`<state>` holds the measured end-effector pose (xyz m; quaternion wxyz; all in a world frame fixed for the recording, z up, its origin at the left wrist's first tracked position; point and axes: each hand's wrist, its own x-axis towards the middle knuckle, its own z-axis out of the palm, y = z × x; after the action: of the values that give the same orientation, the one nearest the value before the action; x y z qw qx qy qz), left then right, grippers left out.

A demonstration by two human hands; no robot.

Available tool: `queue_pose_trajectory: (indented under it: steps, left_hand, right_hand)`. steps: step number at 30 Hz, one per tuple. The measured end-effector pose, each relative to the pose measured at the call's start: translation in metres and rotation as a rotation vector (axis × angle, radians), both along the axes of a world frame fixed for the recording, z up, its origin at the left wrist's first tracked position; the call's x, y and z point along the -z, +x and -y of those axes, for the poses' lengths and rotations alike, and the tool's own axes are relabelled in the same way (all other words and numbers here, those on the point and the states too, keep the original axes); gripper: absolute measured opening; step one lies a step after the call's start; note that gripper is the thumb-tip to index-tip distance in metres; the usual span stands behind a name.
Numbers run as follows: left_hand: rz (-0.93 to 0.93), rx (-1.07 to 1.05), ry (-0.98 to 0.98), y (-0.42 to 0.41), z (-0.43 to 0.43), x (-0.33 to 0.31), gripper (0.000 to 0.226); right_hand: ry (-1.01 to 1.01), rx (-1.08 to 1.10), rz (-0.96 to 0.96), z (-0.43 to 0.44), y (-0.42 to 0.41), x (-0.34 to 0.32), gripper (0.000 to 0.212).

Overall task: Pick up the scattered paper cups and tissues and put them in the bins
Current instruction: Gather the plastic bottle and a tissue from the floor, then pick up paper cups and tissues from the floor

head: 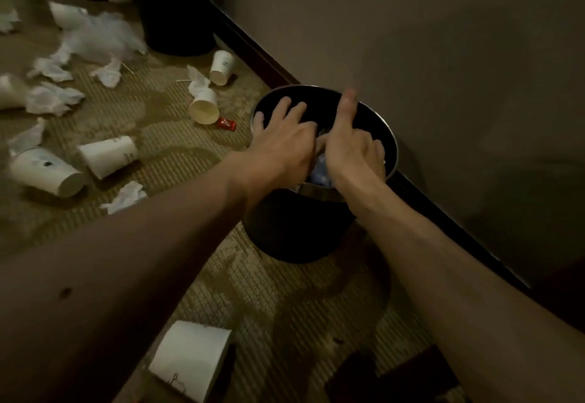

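Black bin [391, 136] by the wall, left hand [285, 140] splayed and right hand [354, 146] loosely curled over tissues [319, 171] inside; paper cups [109, 155], tissue [53, 98], red wrapper [226, 123] litter carpet; print illegible.

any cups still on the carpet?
Yes: several paper cups, one left of the bin, lie tipped on the carpet among tissues.

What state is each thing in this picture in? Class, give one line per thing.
Near bin: upright, open, holding tissue.
Far bin: upright.
Left hand: fingers spread over the near bin.
Right hand: over the near bin, grip unclear.
Paper cups: lying tipped on the carpet.
Tissues: crumpled, scattered.
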<state>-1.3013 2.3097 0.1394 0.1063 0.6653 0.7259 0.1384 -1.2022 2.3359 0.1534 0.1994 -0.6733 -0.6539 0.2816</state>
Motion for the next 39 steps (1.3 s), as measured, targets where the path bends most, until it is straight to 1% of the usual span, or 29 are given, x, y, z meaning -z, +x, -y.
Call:
queue_pose_trajectory:
  steps: [1, 2, 4, 6, 8, 10, 11, 13, 14, 16, 17, 19, 20, 21, 23, 24, 25, 26, 28, 31, 35, 37, 39]
  left_hand:
    - [0.032, 0.002, 0.017, -0.001, 0.001, 0.001, 0.054]
    - [0.131, 0.008, 0.073, -0.004, 0.002, 0.002, 0.054]
    - [0.297, 0.006, 0.198, -0.011, 0.012, -0.001, 0.047]
    - [0.309, 0.020, 0.349, -0.023, 0.023, -0.008, 0.032]
    - [0.286, 0.023, 0.433, -0.036, 0.039, -0.011, 0.022]
    - [0.291, 0.019, 0.419, -0.048, 0.059, -0.011, 0.019]
    - [0.287, 0.029, 0.383, -0.053, 0.072, -0.010, 0.017]
    - [0.269, 0.049, 0.238, -0.061, 0.097, 0.002, 0.015]
    - [0.262, 0.044, 0.144, -0.065, 0.110, 0.012, 0.012]
    - [0.260, 0.001, -0.032, -0.071, 0.137, 0.038, 0.011]
    - [0.265, -0.028, -0.113, -0.073, 0.150, 0.053, 0.015]
    - [0.282, -0.070, -0.283, -0.072, 0.174, 0.084, 0.028]
    - [0.278, -0.079, -0.364, -0.070, 0.185, 0.099, 0.035]
    - [0.270, -0.086, -0.439, -0.068, 0.195, 0.112, 0.042]
    - [0.254, -0.108, -0.559, -0.064, 0.211, 0.136, 0.049]
    - [0.258, -0.121, -0.597, -0.061, 0.218, 0.146, 0.052]
    - [0.269, -0.140, -0.617, -0.059, 0.224, 0.153, 0.053]
    - [0.279, -0.161, -0.614, -0.057, 0.229, 0.159, 0.054]
    - [0.300, -0.195, -0.552, -0.054, 0.236, 0.165, 0.055]
    - [0.410, -0.266, -0.465, -0.050, 0.247, 0.169, 0.054]
    - [0.496, -0.340, -0.408, -0.051, 0.267, 0.176, 0.053]
    - [0.539, -0.412, -0.352, -0.052, 0.278, 0.180, 0.053]
    - [0.533, -0.466, -0.334, -0.048, 0.292, 0.185, 0.049]
  right_hand:
    - [-0.001, -0.025, 0.034, 0.003, 0.003, 0.002, 0.094]
    - [0.028, -0.047, 0.041, 0.009, 0.006, 0.003, 0.088]
    - [0.166, -0.077, 0.021, 0.021, 0.013, 0.004, 0.071]
    - [0.356, -0.089, -0.030, 0.033, 0.018, 0.005, 0.048]
    - [0.527, -0.118, -0.022, 0.049, 0.022, 0.009, 0.028]
    - [0.662, -0.163, -0.050, 0.068, 0.027, 0.020, 0.018]
    - [0.709, -0.201, -0.086, 0.078, 0.027, 0.027, 0.016]
    - [0.746, -0.307, -0.150, 0.099, 0.027, 0.042, 0.016]
    - [0.743, -0.364, -0.152, 0.110, 0.026, 0.053, 0.017]
    - [0.670, -0.476, -0.136, 0.132, 0.028, 0.076, 0.016]
    - [0.592, -0.530, -0.134, 0.142, 0.029, 0.088, 0.015]
    - [0.366, -0.646, -0.096, 0.158, 0.032, 0.112, 0.015]
    - [0.226, -0.694, -0.045, 0.165, 0.032, 0.123, 0.022]
    - [0.069, -0.721, 0.011, 0.170, 0.034, 0.135, 0.034]
    - [-0.262, -0.691, 0.083, 0.176, 0.035, 0.154, 0.066]
    - [-0.388, -0.661, 0.085, 0.177, 0.035, 0.162, 0.077]
    - [-0.457, -0.643, 0.087, 0.177, 0.035, 0.170, 0.084]
    - [-0.475, -0.637, 0.100, 0.177, 0.035, 0.176, 0.088]
    - [-0.438, -0.631, 0.122, 0.178, 0.036, 0.185, 0.088]
    - [-0.403, -0.659, 0.101, 0.180, 0.033, 0.193, 0.077]
    - [-0.460, -0.681, -0.012, 0.184, 0.026, 0.200, 0.060]
    - [-0.475, -0.631, -0.090, 0.187, 0.022, 0.202, 0.052]
    - [-0.489, -0.578, -0.166, 0.189, 0.019, 0.203, 0.049]
